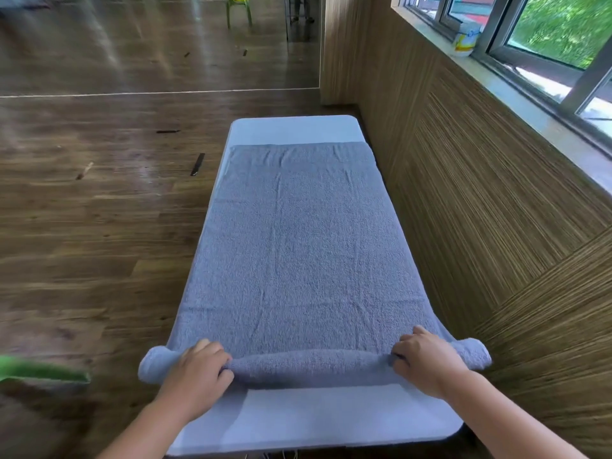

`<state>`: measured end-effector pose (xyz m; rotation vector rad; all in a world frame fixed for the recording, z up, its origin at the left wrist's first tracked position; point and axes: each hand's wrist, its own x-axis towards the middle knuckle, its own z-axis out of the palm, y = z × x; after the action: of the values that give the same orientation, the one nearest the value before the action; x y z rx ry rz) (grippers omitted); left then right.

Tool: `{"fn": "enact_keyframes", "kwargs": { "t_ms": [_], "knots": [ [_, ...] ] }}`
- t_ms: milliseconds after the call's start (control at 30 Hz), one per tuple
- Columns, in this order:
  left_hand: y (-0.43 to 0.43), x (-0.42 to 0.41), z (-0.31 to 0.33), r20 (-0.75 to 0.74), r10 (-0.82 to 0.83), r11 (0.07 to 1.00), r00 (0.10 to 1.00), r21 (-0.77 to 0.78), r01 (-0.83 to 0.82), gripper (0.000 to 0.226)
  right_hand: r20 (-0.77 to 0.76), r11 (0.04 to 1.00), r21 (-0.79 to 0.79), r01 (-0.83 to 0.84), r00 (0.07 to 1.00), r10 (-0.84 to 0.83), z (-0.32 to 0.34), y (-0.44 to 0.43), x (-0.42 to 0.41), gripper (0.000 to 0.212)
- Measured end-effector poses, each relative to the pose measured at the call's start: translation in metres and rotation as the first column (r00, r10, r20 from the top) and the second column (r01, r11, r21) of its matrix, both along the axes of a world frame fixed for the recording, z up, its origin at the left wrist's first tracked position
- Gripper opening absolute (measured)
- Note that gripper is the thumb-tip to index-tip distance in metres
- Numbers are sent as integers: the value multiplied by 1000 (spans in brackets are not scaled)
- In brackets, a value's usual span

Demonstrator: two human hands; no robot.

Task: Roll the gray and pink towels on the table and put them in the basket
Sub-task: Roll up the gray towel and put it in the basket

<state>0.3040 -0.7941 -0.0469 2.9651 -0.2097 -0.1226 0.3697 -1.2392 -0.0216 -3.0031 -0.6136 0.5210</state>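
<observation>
- I am on the first towel: the grey terry-cloth towel (298,240) lies flat along the narrow white bench (291,129), and only its near end is turned into a short, low roll (311,366).
- My left hand (198,369) sits on the roll towards its left end, its grip closed, fingers curled over and pinching the cloth.
- My right hand (427,362) sits towards the right end, its grip likewise clamped on the roll.
- Both ends of the roll stick out past my hands and hang over the bench's long edges.
- Next, I judge, I must push the roll away from me with both hands evenly, so that it stays straight and tight along the flat length ahead.
- The cloth looks soft and thick, with faint creases across it; its far edge stops short of the bench's far end.
- I see no pink towel and no basket; a blurred green strip (43,369) at the left I cannot identify.
</observation>
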Motion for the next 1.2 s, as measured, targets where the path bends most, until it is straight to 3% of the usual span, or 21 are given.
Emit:
{"fn": "enact_keyframes", "kwargs": {
  "t_ms": [200, 333, 467, 600, 700, 767, 900, 967, 1033, 1100, 1200],
  "knots": [
    [-8, 9, 4, 111, 76, 997, 991, 17, -78, 22, 60, 968, 150, 201, 975, -212, 1, 6, 0, 4],
    [-11, 8, 2, 107, 30, 999, 994, -17, -29, 27, 111, 991, 122, 60, 991, -74, -9, -2, -8, 16],
    [-13, 7, 6, 21, 28, 998, 999, 55, -29, 49, 108, 997, 51, 58, 992, -64, -8, 0, -11, 21],
    [-11, 8, 4, 56, 5, 995, 998, 96, -10, 28, 100, 999, 33, 23, 995, -26, 1, 5, -4, 7],
    [-10, 3, 2, 74, -11, 993, 997, 121, 2, 18, 19, 999, 32, 14, 1000, -15, 4, 3, -2, 29],
    [-9, 3, 3, 77, -4, 993, 997, 117, -5, 19, -6, 999, 39, 34, 999, -34, 6, 4, -2, 29],
    [-10, 12, 2, 79, 115, 993, 990, -35, -113, 4, 71, 983, 147, 113, 990, -124, 6, 9, -1, 8],
    [-14, 15, 3, 38, 155, 983, 987, -108, -150, 9, 144, 986, 155, 52, 987, -75, 2, 9, -4, 23],
    [-16, 13, 3, 48, 132, 985, 990, -115, -126, 6, 127, 986, 161, 38, 990, -59, 0, 9, -6, 21],
    [-16, 10, 6, 33, 87, 994, 996, -76, -84, 21, 71, 989, 143, 46, 996, -56, -3, 6, -7, 28],
    [-13, 8, 8, -7, 54, 998, 999, 14, -53, 35, 69, 996, 75, 40, 997, -45, -9, 4, -6, 13]
  ]
}}
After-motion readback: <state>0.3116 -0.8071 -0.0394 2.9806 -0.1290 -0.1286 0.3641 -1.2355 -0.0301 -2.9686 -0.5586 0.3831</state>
